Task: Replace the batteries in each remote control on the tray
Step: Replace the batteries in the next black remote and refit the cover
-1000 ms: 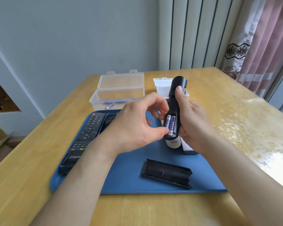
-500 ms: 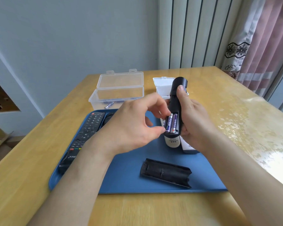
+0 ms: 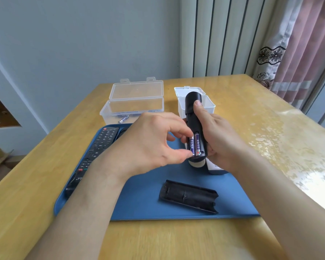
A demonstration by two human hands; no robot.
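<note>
My right hand (image 3: 217, 139) grips a black remote (image 3: 193, 117) upright above the blue tray (image 3: 139, 205), its open battery bay facing me. Two purple batteries (image 3: 195, 144) sit side by side in the bay. My left hand (image 3: 148, 145) pinches the left battery between thumb and forefinger. The remote's black battery cover (image 3: 189, 196) lies on the tray in front. A long black remote (image 3: 96, 152) lies along the tray's left side, partly hidden by my left arm. Two more remotes (image 3: 204, 165) lie on the tray under my hands, mostly hidden.
A clear plastic box (image 3: 133, 104) with its lid open stands behind the tray and holds loose batteries (image 3: 123, 119). A smaller white open box (image 3: 208, 104) stands to its right, behind the held remote. The wooden table (image 3: 251, 113) extends right towards curtains.
The held remote and both hands have dropped slightly. My left thumb and forefinger have closed round the left battery.
</note>
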